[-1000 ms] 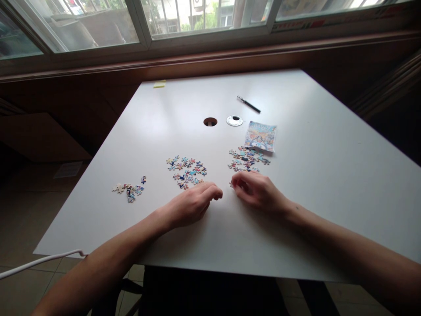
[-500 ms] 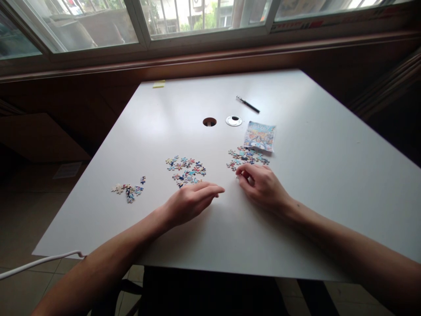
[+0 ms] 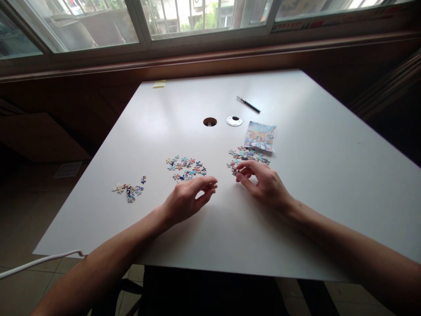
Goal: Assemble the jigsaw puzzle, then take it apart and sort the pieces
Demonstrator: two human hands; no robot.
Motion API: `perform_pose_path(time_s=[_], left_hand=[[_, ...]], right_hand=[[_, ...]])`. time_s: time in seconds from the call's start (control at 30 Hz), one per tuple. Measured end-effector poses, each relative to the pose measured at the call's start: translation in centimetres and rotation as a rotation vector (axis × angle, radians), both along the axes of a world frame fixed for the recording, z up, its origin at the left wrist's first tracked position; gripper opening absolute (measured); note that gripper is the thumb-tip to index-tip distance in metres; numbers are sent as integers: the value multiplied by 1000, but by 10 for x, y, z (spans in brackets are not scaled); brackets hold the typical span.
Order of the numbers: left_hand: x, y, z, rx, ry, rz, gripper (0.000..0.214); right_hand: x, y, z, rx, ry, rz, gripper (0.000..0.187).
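My right hand (image 3: 263, 182) pinches a jigsaw puzzle piece (image 3: 235, 172) between thumb and fingertips, at the near edge of the right pile of puzzle pieces (image 3: 248, 154). My left hand (image 3: 189, 197) is closed in a pinch just above the table, with a small pale puzzle piece (image 3: 213, 186) mostly hidden at its fingertips. Behind this hand lies the middle pile of puzzle pieces (image 3: 187, 165), its near edge partly covered by the fingers. A smaller cluster of puzzle pieces (image 3: 130, 190) lies farther left.
On the white table (image 3: 296, 109) a picture packet (image 3: 261, 135) touches the right pile. Beyond it are a black pen (image 3: 249, 104), a round metal cover (image 3: 234, 120) and a cable hole (image 3: 209, 122). A white cable (image 3: 42, 262) crosses the near left corner.
My left hand's flat fingers have curled into a pinch, showing a small piece at the tips. My right fingers have lifted and turned slightly, bringing the held piece into view.
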State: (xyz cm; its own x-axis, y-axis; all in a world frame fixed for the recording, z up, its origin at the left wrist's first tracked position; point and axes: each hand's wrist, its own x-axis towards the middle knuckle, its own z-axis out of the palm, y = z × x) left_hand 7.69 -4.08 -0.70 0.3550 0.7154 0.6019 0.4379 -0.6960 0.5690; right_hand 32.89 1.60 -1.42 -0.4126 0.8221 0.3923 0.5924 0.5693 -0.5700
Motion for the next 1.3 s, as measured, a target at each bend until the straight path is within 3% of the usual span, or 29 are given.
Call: perform_pose_path(time_s=[0.27,0.5,0.67,0.77,0.83,0.97,1.03,1.13,1.3], left_hand=[[1,0,4,-57,-25,46,22],[1,0,7,-41,-29,75,18],[1,1,11,-35,-37,105,18],[-1,2,12,-2,-15,99,17],[-2,2,13,15,9,71,15],[-1,-1,11,46,90,-135,19],[0,-3,8,43,150,-260,16],[2,-6,5,4,209,-350,10],[2,-7,6,-18,211,-346,10]], right_hand=[[-2,-1,-1,-45,80,65,11],[3,2,-1,80,-192,109,5],[5,4,0,141,-349,-38,11],[6,4,2,195,-302,-114,8],[5,1,6,211,-179,-23,7],[-4,-15,14,85,-7,532,13],[-9,-24,14,96,-36,719,14],[-14,-31,13,170,-68,791,12],[-12,-29,15,176,-58,728,12]])
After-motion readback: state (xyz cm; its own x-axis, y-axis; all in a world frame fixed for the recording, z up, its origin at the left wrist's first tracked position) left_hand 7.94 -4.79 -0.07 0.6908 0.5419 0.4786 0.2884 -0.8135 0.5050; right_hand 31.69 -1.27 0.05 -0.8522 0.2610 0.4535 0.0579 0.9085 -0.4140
